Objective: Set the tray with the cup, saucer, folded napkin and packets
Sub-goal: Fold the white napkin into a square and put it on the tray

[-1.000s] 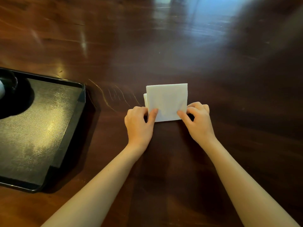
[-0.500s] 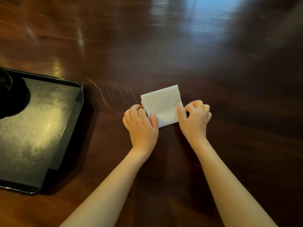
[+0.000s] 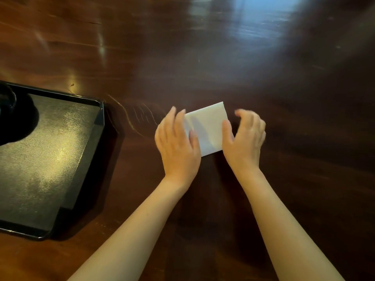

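A white folded napkin (image 3: 208, 128) lies on the dark wooden table, turned a little counter-clockwise. My left hand (image 3: 176, 142) rests flat over its left edge with the fingers stretched out. My right hand (image 3: 244, 136) hovers at its right edge, fingers spread and curved, slightly blurred; its thumb is at the napkin's side. The black tray (image 3: 60, 151) sits to the left. A dark saucer (image 3: 18, 122) shows at the tray's far left corner, cut off by the frame. No packets are in view.
The brown table (image 3: 203, 57) stretches far and right with window glare on it. The tray's right rim (image 3: 101, 112) lies about a hand's width left of my left hand.
The napkin has been turned from square to tilted. Both hands went from pinching its near corners to open, the left now flat on it, the right lifted off.
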`<state>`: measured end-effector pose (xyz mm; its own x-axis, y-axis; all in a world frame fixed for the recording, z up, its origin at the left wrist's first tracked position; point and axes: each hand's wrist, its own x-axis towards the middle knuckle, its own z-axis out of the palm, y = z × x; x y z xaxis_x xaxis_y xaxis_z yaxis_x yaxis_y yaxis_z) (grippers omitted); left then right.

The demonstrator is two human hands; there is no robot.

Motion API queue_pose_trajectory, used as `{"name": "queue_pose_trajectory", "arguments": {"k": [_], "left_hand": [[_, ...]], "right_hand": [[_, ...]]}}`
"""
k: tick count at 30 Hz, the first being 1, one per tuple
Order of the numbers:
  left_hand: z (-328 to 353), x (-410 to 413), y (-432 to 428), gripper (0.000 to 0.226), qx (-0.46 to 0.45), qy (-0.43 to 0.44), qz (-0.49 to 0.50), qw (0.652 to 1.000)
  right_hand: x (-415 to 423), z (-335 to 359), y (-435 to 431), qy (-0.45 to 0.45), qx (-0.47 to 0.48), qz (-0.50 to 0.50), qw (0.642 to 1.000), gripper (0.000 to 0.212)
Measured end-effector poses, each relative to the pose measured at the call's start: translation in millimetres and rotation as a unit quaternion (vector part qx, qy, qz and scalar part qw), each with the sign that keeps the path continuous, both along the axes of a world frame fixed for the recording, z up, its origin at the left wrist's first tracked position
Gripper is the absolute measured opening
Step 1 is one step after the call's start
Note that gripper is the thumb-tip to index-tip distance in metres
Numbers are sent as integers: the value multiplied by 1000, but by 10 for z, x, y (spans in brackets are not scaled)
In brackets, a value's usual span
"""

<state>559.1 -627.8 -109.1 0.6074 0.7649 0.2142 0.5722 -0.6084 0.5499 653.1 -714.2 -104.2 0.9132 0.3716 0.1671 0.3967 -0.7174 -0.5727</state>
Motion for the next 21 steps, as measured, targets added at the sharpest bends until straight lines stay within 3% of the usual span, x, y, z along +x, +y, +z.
{"name": "queue_pose_trajectory", "arguments": {"k": [2,5,16,18,19,21], "left_hand": [[-49,96,64,44,22,68,-70,995],[-160,150,112,49,13,161,-99,982],[-204,63,190,56,10,222,-135,966],[-125,35,233,55,-44,173,-149,973],[-48,2,275,54,-114,103,-122,981],[148,-88,351,48,-260,-46,25,964]], "right_hand": [[56,14,114,-27,-33,132,990,45],[131,-124,215,-21,-178,270,946,50],[249,-236,40,-22,-258,307,916,59],[235,-230,41,-21,-256,304,917,59],[226,-228,41,-19,-252,300,920,60],[227,-225,39,-14,-240,296,924,61]]}}
